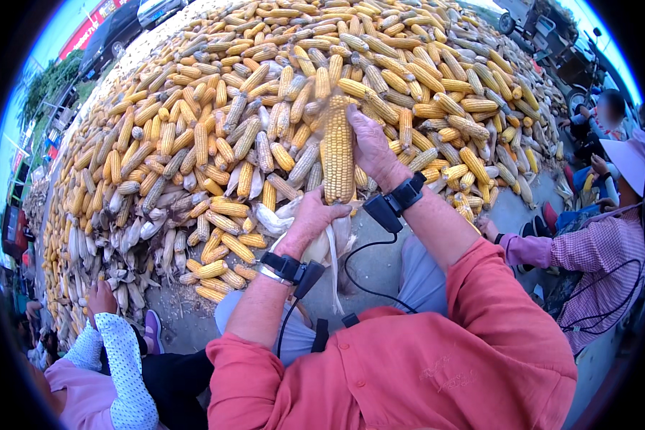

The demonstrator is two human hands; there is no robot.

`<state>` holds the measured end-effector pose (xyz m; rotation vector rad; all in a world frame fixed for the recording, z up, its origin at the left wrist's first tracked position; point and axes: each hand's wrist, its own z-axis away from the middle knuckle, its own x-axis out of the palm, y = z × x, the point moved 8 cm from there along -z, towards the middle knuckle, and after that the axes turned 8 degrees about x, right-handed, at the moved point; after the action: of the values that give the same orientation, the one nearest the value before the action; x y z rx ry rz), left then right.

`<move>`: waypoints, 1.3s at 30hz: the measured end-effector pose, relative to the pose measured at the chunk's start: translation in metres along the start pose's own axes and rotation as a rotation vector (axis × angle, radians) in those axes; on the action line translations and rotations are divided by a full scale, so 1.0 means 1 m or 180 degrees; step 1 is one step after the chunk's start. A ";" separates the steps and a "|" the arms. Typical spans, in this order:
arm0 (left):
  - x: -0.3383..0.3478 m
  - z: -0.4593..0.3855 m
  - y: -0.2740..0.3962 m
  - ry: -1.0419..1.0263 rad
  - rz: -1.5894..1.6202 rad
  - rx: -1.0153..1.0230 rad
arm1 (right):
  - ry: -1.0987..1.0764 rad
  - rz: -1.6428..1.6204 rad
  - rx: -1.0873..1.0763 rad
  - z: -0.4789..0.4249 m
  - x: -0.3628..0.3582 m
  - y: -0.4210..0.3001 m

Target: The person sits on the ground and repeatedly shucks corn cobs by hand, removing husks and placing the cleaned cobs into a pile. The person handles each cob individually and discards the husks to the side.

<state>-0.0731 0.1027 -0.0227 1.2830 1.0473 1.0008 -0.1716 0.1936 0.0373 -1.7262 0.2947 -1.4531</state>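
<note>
An ear of corn (337,153) with bare yellow kernels stands upright between my hands, its husk (336,236) peeled back and hanging below. My left hand (313,217) grips the base of the ear, where the husk folds down. Along the upper right side of the ear lies my right hand (373,142), its thumb near the tip and its other fingers partly hidden. A long strip of husk dangles toward the ground between my knees. Directly beyond my hands rises a large pile of corn ears (279,107), mostly yellow, some greyish.
Loose dry husks (164,236) lie at the pile's left front, near several bare ears (220,263). A person in a checked shirt (596,252) sits at right; another with dotted sleeves (121,355) sits at left. Parked vehicles (105,40) stand beyond the pile. Cables run from my wrist devices.
</note>
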 end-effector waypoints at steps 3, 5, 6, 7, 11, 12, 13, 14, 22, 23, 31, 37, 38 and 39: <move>-0.007 0.002 -0.002 0.0150 0.0306 -0.0263 | -0.0167 0.0013 -0.0168 -0.001 0.003 -0.005; -0.005 0.003 0.002 0.0089 0.0616 -0.0348 | -0.0094 -0.0334 -0.0140 0.002 -0.001 -0.005; -0.003 0.003 0.002 0.0048 0.0624 -0.0363 | -0.0067 -0.0507 -0.0122 0.003 -0.001 -0.005; -0.001 0.003 0.000 -0.0003 0.0717 -0.0304 | 0.0047 -0.0458 -0.0125 0.000 -0.006 -0.003; 0.002 0.003 -0.006 -0.0049 0.1084 -0.0268 | 0.0502 0.0011 -0.0173 -0.005 -0.023 0.003; 0.001 0.003 -0.005 0.0005 0.1207 -0.0282 | 0.0616 0.0195 -0.0197 -0.004 -0.026 0.003; 0.000 0.003 -0.004 0.0062 0.1331 -0.0297 | 0.0731 0.0850 -0.0286 -0.003 -0.027 0.000; -0.003 0.002 -0.001 0.0140 0.1363 -0.0223 | 0.0841 0.1507 -0.0371 -0.003 -0.027 -0.002; -0.044 -0.005 0.010 0.0761 0.1968 0.0207 | 0.0012 0.3915 -0.0445 0.006 0.003 0.037; -0.053 -0.006 0.008 0.0864 0.2055 0.0251 | -0.0030 0.4278 -0.0195 0.014 0.009 0.046; -0.065 0.001 0.021 0.0869 0.2132 0.0288 | -0.0722 0.3606 0.0766 0.023 0.006 0.098; -0.065 -0.001 0.025 0.1040 0.0870 0.0617 | 0.0072 0.4139 -0.0137 0.011 -0.003 0.032; -0.062 -0.002 0.031 0.0966 0.0439 0.0611 | -0.0346 0.3246 -0.0255 0.012 0.009 0.026; -0.058 0.002 0.036 0.1026 0.0077 0.0501 | -0.0693 0.2275 -0.0102 0.021 0.031 0.027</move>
<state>-0.0852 0.0471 0.0153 1.2891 1.3822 1.1892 -0.1347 0.1658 0.0402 -1.5525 0.7299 -0.7388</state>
